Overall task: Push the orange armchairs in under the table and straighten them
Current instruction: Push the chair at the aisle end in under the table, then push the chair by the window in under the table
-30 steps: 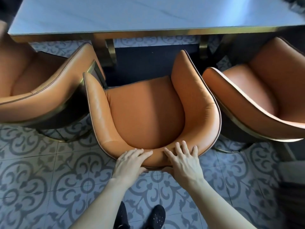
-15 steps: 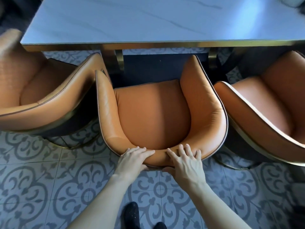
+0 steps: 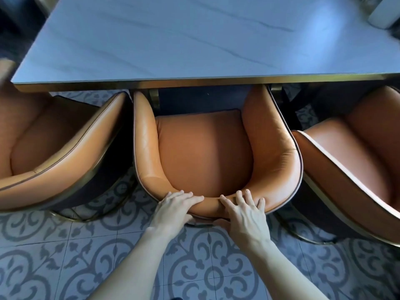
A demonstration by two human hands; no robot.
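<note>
Three orange leather armchairs stand along the near side of a pale marble-topped table [image 3: 194, 40] with a gold edge. The middle armchair [image 3: 203, 152] faces the table squarely, and its arm tips reach just under the table edge. My left hand [image 3: 175, 208] and my right hand [image 3: 244, 213] both grip the top of its backrest, fingers over the rim and thumbs behind. The left armchair [image 3: 54, 148] is turned at an angle, its arm touching or nearly touching the middle one. The right armchair [image 3: 350, 161] is angled too and sits further out.
The floor [image 3: 65, 256] is patterned grey tile. Gold table legs [image 3: 153, 98] stand beneath the top, behind the middle chair. A pale object [image 3: 383, 14] sits at the table's far right corner. Narrow gaps separate the chairs.
The middle armchair has slid forward towards the table and turned straighter; its arms now reach the table edge. Both hands stayed on its backrest and moved with it.
</note>
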